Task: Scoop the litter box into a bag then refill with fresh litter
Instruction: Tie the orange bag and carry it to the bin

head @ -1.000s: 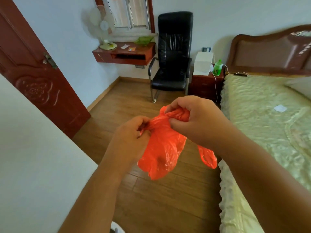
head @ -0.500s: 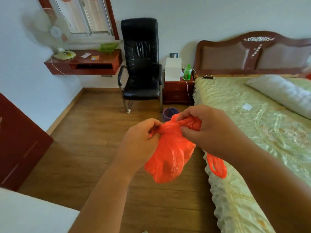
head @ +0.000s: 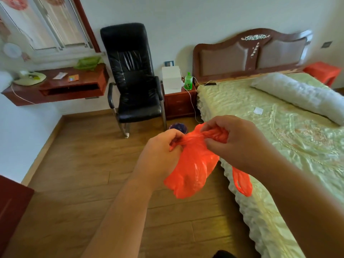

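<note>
Head view: both hands, left (head: pixel 160 155) and right (head: pixel 236 144), pinch the orange bag (head: pixel 193 170) at its bunched mouth, evidently to work it open for scooping.

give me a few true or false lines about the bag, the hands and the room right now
1. Both hands grip the orange bag. True: the left hand and right hand each hold its bunched top.
2. The bag rests on the bed. False: it hangs in the air above the wooden floor.
3. The black chair is empty. True.
4. A green bottle stands on the floor. False: it stands on the nightstand.
</note>
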Tool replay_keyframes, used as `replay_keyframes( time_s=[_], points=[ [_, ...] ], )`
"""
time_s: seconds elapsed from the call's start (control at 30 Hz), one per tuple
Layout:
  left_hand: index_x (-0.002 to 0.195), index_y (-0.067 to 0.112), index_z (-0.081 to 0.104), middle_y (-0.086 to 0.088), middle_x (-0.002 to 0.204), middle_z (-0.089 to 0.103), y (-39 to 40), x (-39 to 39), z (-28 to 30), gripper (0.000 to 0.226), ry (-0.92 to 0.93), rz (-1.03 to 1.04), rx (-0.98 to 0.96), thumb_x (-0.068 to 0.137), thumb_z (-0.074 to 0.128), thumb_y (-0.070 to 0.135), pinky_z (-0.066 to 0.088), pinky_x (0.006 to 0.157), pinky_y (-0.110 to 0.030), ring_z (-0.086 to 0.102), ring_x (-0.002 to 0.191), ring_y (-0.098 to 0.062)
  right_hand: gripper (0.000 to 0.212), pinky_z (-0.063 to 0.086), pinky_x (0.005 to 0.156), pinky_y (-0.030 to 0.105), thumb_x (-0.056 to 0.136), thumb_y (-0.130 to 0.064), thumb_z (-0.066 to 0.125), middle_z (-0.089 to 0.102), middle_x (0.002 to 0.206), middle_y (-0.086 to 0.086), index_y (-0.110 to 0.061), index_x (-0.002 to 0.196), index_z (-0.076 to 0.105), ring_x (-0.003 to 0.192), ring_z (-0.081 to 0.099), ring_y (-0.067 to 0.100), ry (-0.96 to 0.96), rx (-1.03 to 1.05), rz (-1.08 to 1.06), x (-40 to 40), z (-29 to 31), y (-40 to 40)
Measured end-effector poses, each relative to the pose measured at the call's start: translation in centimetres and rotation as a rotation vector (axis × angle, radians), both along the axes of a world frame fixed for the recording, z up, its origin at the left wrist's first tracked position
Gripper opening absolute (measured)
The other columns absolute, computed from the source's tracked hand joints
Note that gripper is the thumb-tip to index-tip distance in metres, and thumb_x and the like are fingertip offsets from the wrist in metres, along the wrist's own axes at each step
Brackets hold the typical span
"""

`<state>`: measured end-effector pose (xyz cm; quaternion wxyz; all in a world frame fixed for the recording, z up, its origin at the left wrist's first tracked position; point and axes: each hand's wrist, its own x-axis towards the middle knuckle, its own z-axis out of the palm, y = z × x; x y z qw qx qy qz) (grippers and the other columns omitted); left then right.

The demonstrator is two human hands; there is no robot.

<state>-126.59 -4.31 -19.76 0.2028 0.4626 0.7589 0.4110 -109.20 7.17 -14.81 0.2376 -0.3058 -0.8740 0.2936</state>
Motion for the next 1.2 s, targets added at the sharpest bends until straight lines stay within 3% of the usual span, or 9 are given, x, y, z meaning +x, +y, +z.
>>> replay_keyframes(
  time_s=[0.33,0.57,0.73,0.93,1.2],
  points=[
    [0.103,0.038,0.071,0.018,0.093,0.072,9.8,-5.9,-0.5,0.026,0.050,0.023,-0.020,0.097,0.065,0.013,0.061,0.084,-0.034,0.067,0.089,0.003,0.024,0.042,0.073,0.008,0.078,-0.018,0.074,0.065,0.094,-0.018,-0.033,0.097,0.073,0.091,0.059,-0.006,0.022,-0.001,0.024,-6.3,-1.6,10.5],
    [0.102,0.036,0.070,0.016,0.093,0.072,19.9,-9.3,0.8,0.029,0.131,0.075,-0.027,0.094,0.063,0.009,0.059,0.084,-0.041,0.067,0.089,-0.001,0.026,0.037,0.071,0.001,0.079,-0.020,0.073,0.061,0.094,-0.021,-0.035,0.100,0.072,0.088,0.055,-0.012,-0.002,0.012,0.110,-10.2,-0.5,21.6],
    [0.108,0.038,0.070,0.021,0.099,0.070,25.4,-11.2,0.9,0.033,0.099,0.113,0.010,0.096,0.062,0.008,0.059,0.089,-0.036,0.066,0.096,0.001,0.024,0.036,0.074,-0.001,0.079,-0.017,0.072,0.064,0.093,-0.019,-0.031,0.098,0.073,0.092,0.055,-0.011,0.010,0.067,0.152,-13.2,0.2,28.2],
    [0.103,0.040,0.070,0.021,0.095,0.071,31.4,-14.2,0.4,0.036,0.079,0.083,-0.008,0.095,0.063,0.006,0.060,0.085,-0.038,0.067,0.092,0.000,0.024,0.046,0.083,0.016,0.082,-0.020,0.069,0.062,0.104,-0.017,-0.031,0.103,0.070,0.096,0.057,-0.001,-0.006,0.126,0.163,-15.6,-0.8,33.5],
    [0.105,0.041,0.071,0.021,0.098,0.072,38.8,-20.1,-1.1,0.036,0.019,-0.001,0.014,0.095,0.064,0.006,0.059,0.090,-0.038,0.068,0.097,0.000,0.024,0.050,0.086,0.021,0.079,-0.015,0.073,0.067,0.098,-0.012,-0.024,0.101,0.074,0.095,0.060,0.003,-0.028,0.099,0.092,-20.8,-1.3,40.2]
  ],
)
